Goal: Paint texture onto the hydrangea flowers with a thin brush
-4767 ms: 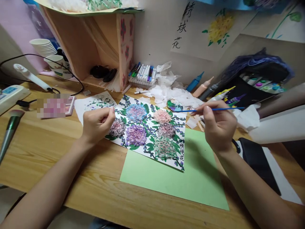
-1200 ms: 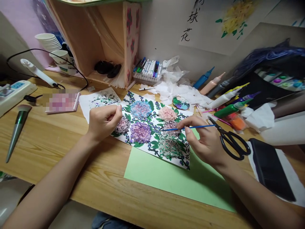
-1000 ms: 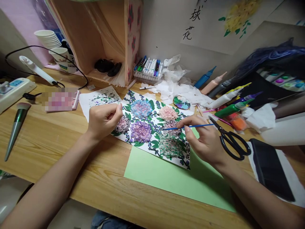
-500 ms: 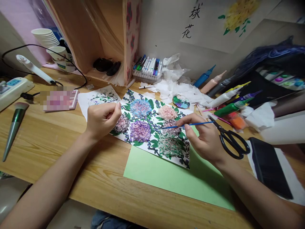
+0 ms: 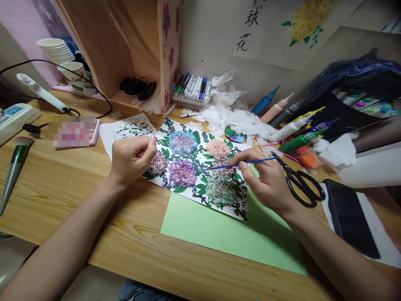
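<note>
both hands work: your left hand, fisted, pins the flower-painted white sheet; your right hand pinches a thin blue brush for control.

I see the bench as pale wood with a clear grain and a faint sheen, and at the six o'clock of the flower picture lies a sheet of matt, smooth green paper. The picture itself is white paper carrying rough, raised tufts of what looks like crumpled tissue. At its three o'clock the scissors have glossy black plastic handles, and the thin brush has a smooth blue shaft.
</note>
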Available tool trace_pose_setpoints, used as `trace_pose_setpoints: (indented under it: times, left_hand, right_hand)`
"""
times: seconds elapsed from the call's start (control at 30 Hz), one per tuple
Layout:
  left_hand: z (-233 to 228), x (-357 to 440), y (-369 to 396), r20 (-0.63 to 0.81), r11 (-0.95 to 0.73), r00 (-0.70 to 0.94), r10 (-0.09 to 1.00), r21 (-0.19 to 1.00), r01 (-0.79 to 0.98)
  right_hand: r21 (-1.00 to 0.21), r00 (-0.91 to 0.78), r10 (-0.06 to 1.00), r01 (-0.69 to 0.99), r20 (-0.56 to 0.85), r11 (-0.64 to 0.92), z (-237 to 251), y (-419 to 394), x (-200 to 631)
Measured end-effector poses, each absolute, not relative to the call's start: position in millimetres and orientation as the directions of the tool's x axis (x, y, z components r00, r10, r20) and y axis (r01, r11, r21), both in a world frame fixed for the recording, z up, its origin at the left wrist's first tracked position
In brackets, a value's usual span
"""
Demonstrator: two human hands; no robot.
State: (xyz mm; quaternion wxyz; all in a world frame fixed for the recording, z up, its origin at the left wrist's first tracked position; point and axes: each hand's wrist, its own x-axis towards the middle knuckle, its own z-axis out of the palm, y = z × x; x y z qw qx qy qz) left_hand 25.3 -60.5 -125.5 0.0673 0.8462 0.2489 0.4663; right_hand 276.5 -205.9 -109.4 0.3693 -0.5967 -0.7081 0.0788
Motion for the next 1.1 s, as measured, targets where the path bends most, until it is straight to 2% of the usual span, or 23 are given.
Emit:
trace_pose_setpoints:
  times: [0.1,0.2,0.33,0.63,0.97,1.1]
  left_hand:
    - [-125.8,26.3,-61.9,0.753,-0.869,0.446,0.483,0.350,0.350]
    - [-126.8,28.0,-65.6,0.727,-0.862,0.471,0.500,0.363,0.354]
    - [-130.3,31.0,-70.7,0.687,-0.864,0.526,0.501,0.359,0.353]
    - [-140.1,35.6,-70.7,0.656,-0.877,0.582,0.480,0.338,0.342]
    - [-132.7,34.3,-70.5,0.669,-0.859,0.541,0.510,0.364,0.360]
    - [-132.6,32.8,-68.9,0.677,-0.853,0.522,0.519,0.368,0.372]
  right_hand:
    - [-0.599,0.095,0.875,0.763,0.475,0.242,-101.8,-204.6,286.3]
    - [-0.647,0.274,0.793,0.739,0.544,0.189,-96.4,-197.2,307.4]
    - [-0.602,0.414,0.673,0.796,0.614,0.060,-102.2,-183.3,345.1]
    - [-0.500,0.373,0.770,0.862,0.518,-0.081,-125.0,-173.8,367.3]
    - [-0.509,0.375,0.745,0.859,0.551,-0.055,-122.0,-175.4,368.1]
    - [-0.509,0.396,0.764,0.854,0.509,-0.104,-116.3,-178.1,369.1]
